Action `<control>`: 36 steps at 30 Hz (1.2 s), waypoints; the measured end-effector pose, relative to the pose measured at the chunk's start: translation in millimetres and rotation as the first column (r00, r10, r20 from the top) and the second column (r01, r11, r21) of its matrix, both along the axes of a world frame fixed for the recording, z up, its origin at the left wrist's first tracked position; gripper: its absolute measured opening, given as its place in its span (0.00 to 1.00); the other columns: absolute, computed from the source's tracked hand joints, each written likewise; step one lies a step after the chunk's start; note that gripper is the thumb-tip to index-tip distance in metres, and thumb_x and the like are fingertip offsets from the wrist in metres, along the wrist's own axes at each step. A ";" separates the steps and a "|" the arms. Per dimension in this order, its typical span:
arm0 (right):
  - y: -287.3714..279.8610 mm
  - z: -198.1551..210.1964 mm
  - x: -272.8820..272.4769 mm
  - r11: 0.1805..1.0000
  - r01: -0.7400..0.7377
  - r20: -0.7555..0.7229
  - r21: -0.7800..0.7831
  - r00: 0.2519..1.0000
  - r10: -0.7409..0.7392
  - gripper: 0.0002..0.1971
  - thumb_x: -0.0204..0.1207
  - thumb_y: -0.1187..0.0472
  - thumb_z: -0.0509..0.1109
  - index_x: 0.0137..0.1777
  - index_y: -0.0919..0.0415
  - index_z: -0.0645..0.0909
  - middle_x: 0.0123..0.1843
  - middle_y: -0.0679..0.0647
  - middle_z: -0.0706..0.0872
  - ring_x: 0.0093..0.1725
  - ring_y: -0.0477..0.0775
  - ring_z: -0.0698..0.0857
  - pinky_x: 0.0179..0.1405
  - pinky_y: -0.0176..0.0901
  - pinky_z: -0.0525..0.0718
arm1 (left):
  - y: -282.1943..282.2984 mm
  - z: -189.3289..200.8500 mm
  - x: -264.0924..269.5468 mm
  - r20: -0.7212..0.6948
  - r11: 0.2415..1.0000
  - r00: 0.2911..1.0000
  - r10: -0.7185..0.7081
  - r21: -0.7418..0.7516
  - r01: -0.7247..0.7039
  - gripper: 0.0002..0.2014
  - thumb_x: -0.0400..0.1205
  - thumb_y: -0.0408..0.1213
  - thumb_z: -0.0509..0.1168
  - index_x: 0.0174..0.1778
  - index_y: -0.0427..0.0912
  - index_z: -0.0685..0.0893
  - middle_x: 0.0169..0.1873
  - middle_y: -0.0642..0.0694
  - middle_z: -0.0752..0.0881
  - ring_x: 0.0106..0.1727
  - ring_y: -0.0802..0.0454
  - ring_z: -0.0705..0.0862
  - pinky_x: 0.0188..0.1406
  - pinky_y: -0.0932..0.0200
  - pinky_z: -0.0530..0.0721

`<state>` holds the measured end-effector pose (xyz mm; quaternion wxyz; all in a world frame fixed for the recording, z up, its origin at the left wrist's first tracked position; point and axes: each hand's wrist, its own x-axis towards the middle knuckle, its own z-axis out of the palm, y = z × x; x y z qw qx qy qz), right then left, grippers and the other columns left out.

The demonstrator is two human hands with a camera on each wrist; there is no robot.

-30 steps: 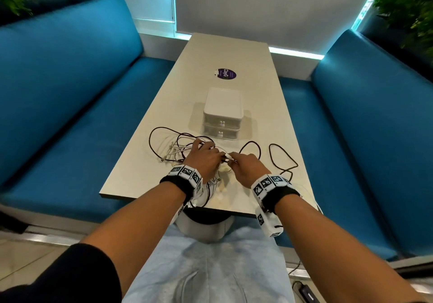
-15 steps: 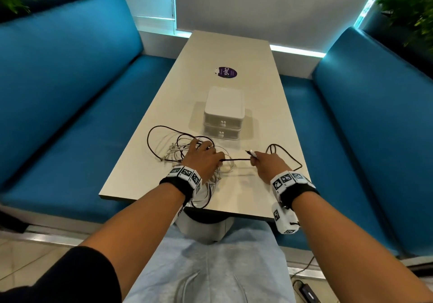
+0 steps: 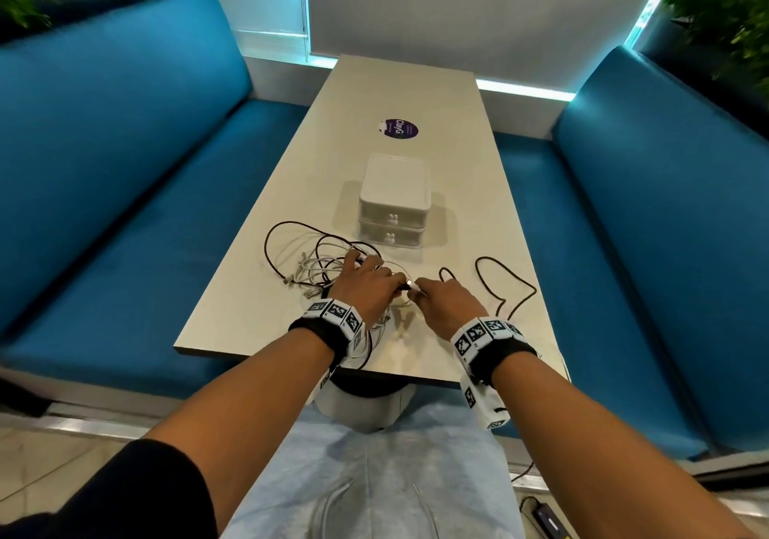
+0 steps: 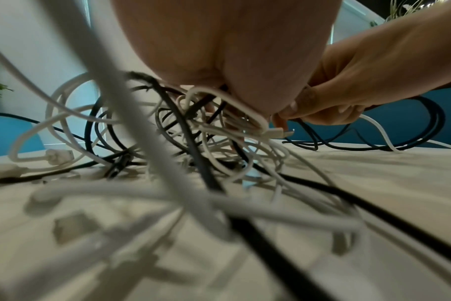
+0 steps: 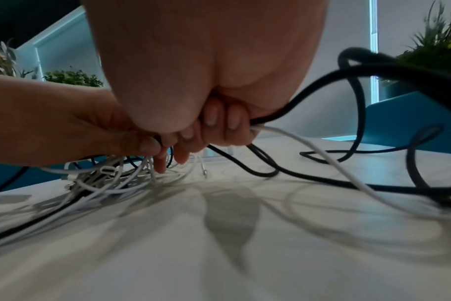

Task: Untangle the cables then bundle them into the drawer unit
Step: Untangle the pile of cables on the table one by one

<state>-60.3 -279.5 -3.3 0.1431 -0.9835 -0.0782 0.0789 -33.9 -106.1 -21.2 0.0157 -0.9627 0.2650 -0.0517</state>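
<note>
Cables (image 3: 328, 266) lie knotted on the near half of the worktop (image 3: 416, 88), just in front of the drawer unit (image 3: 393, 201), whose two drawers sit closed. We judge the untangling step to be in hand, with bundling and stowing not yet begun.

Our left hand (image 3: 366, 284) rests on the knot, its fingers (image 5: 142, 145) curled down among the white loops and pinning them. Our right hand (image 3: 445, 303) meets it at the knot's edge; its fingers (image 5: 219, 122) are curled round a black cable (image 5: 373, 69) and a white cable (image 5: 309, 146), and the tips pinch a small white plug (image 4: 276, 133).

The black cable is thick, matte and springy, standing in open loops to the right (image 3: 499, 284). The white ones are thin, smooth and limp, packed in tight overlapping coils with rectangular connectors (image 4: 57, 155) poking out.

Next, we judge, the pinched plug end should be drawn back through its loops while the left hand holds the heap still. The pull wants to be slow and along the cable's own path, since a hard tug would likely cinch the coils tighter or snag a connector.
</note>
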 end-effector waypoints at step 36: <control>-19.8 -17.8 15.8 0.976 0.192 -0.154 0.105 0.973 -0.174 0.14 0.85 0.57 0.54 0.62 0.59 0.79 0.59 0.63 0.86 0.57 0.67 0.84 0.55 0.52 0.82 | -15.9 5.1 19.6 -0.006 0.975 1.000 -0.030 0.219 0.031 0.18 0.82 0.47 0.57 0.65 0.45 0.80 0.65 0.46 0.81 0.68 0.43 0.74 0.67 0.39 0.62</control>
